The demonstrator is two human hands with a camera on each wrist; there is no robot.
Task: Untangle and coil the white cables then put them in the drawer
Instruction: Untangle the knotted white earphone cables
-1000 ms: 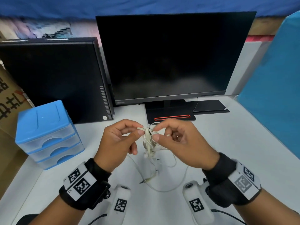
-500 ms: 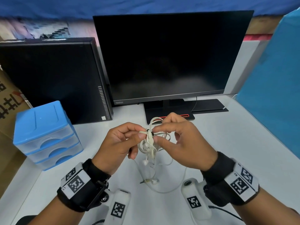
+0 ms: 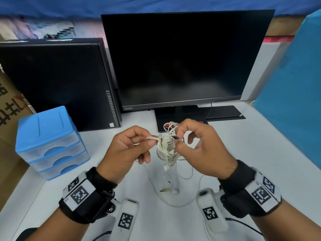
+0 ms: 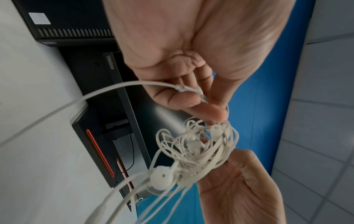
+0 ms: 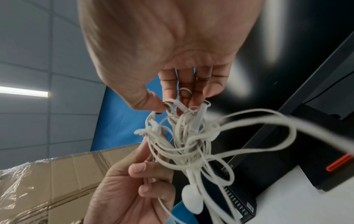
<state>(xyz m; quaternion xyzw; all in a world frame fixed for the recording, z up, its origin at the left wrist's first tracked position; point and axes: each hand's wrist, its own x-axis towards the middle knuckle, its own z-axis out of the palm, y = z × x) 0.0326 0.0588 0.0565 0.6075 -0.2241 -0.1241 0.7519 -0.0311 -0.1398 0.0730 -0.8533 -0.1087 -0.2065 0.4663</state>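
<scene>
A knotted bundle of thin white earphone cables (image 3: 166, 148) hangs in the air between both hands, above the white desk (image 3: 243, 153). My left hand (image 3: 128, 148) pinches a flat strand at the bundle's left side between thumb and forefinger. My right hand (image 3: 196, 146) pinches the top right of the knot, fingers curled. Loose ends trail down to the desk, where a jack plug (image 3: 166, 190) lies. An earbud (image 4: 160, 178) dangles from the tangle (image 4: 199, 151), which also fills the right wrist view (image 5: 184, 136). The blue three-drawer unit (image 3: 48, 141) stands at the left, all drawers closed.
A black monitor (image 3: 182, 58) on its stand (image 3: 175, 119) stands straight behind the hands, a black computer case (image 3: 57, 80) to its left. A blue partition (image 3: 295, 94) bounds the right side. A cardboard box (image 3: 10, 108) stands at far left.
Both hands have lifted the bundle slightly and drawn apart. The left hand has pulled a flat strand out to the left while the right fingers shifted on the knot's top.
</scene>
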